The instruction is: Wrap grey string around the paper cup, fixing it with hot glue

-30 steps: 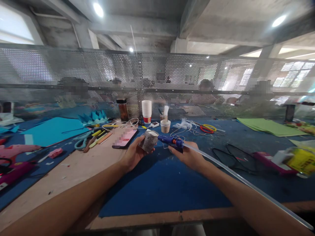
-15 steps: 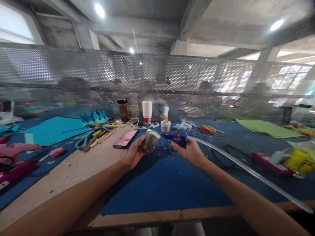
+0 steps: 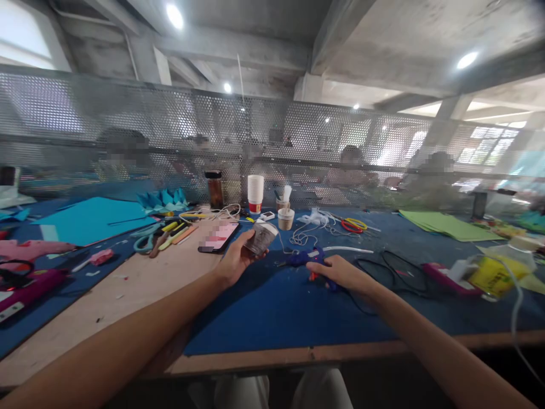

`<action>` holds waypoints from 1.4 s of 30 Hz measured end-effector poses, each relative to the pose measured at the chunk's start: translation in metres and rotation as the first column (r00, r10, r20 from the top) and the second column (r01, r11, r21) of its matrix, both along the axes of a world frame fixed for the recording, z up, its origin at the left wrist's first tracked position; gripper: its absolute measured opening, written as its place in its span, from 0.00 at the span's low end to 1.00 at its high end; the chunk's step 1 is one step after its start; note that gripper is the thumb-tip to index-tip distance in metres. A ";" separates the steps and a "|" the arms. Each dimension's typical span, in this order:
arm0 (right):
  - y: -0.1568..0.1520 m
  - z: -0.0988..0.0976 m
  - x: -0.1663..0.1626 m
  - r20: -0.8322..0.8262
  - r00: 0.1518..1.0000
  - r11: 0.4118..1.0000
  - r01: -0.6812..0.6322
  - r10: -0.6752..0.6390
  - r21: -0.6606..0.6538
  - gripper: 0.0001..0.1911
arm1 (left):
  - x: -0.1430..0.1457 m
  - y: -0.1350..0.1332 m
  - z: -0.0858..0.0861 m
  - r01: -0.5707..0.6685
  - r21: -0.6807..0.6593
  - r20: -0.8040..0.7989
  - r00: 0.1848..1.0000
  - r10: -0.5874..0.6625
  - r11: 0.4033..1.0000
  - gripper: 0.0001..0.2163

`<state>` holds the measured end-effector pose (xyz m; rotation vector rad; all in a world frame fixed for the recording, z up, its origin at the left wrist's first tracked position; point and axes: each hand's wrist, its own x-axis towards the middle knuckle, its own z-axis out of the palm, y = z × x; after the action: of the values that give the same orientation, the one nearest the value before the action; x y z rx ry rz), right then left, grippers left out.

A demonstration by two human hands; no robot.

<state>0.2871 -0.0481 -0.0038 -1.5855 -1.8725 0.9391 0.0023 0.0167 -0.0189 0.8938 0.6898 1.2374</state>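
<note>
My left hand [image 3: 237, 258] is closed round a small grey-brown cup [image 3: 259, 239], tilted with its white rim toward the upper right. Its covering is too blurred to make out. My right hand [image 3: 336, 271] grips a blue hot glue gun [image 3: 300, 259] low at the blue mat, nozzle to the left, a clear glue stick [image 3: 347, 249] coming out of its back. Whether the gun rests on the mat I cannot tell. Beyond both hands stands a cup wound with cord [image 3: 285, 219], and white string [image 3: 313, 230] lies loosely beside it.
A phone [image 3: 219, 236], scissors and knives [image 3: 164, 238] lie left on a bare board. Stacked paper cups [image 3: 255, 195] and a brown bottle [image 3: 214, 190] stand at the back. Yellow-red scissors [image 3: 354, 226], a black cable [image 3: 387, 275] and a magenta power strip [image 3: 447, 279] are right.
My right hand has lowered the glue gun away from the cup, down toward the mat. The cup in my left hand has hardly moved. The view has shifted slightly.
</note>
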 end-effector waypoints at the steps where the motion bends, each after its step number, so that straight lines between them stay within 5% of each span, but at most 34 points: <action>1: -0.002 -0.001 0.000 0.059 0.998 1.000 0.003 -0.004 0.011 0.30 | 0.000 0.000 0.000 0.005 0.000 0.001 1.000 -0.005 1.000 0.12; 9: -0.018 -0.007 -0.006 0.403 0.907 0.972 0.027 -0.122 0.233 0.27 | 0.001 -0.003 0.002 0.028 0.000 0.000 1.000 -0.028 1.000 0.13; 13: -0.020 -0.005 -0.011 0.488 0.846 0.910 -0.007 -0.216 0.414 0.22 | 0.003 -0.007 0.003 0.051 0.026 -0.016 0.999 -0.050 0.998 0.13; 19: 0.011 0.022 -0.033 0.215 0.970 0.828 -0.029 -0.111 0.560 0.11 | 0.007 -0.014 0.001 0.103 0.054 -0.065 0.993 -0.100 0.993 0.15; 25: 0.057 0.017 -0.052 -0.039 0.985 0.900 -0.139 0.170 0.413 0.17 | 0.007 -0.015 0.001 0.090 0.034 -0.086 0.993 -0.087 0.995 0.17; 33: 0.061 0.000 -0.053 -0.210 0.960 0.881 -0.067 0.185 0.469 0.09 | 0.009 -0.016 -0.001 0.242 0.001 -0.122 0.963 -0.240 0.970 0.24; 42: 0.047 0.004 -0.053 -0.190 0.974 0.852 -0.004 0.121 0.524 0.10 | 0.011 -0.020 0.004 0.101 0.113 -0.369 0.928 -0.053 0.988 0.26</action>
<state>0.2344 -0.0007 -0.0001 -1.0541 -1.8280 0.5300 0.0133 -0.0030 -0.0148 1.2683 0.8663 1.0631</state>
